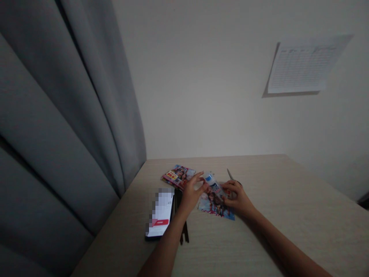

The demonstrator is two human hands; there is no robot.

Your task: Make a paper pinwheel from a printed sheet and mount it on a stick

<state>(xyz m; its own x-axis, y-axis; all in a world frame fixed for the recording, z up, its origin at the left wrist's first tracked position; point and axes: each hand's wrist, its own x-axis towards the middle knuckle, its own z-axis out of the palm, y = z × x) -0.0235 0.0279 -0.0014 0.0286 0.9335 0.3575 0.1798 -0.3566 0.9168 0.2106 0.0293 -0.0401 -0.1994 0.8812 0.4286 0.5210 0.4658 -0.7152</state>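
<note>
A slim clear bottle (pixel 213 185) with a blue and white label is held at a slant between both hands, over a colourful printed leaflet (pixel 215 206) lying on the table. My left hand (pixel 192 192) grips near its far left end with thumb and fingertips. At the near right end, my right hand (pixel 238 197) is closed on the bottle with its fingers and thumb. Just beyond the right hand lies a pair of scissors (pixel 230 175), partly hidden by that hand. Writing on the label is too small to read.
A small stack of printed leaflets (pixel 178 174) lies behind my left hand. A lit phone (pixel 161 219) rests left of my left forearm, beside dark thin strips (pixel 184 232). A grey curtain (pixel 72 96) borders the table (pixel 288 192) on the left; a paper sheet (pixel 302 67) hangs on the wall.
</note>
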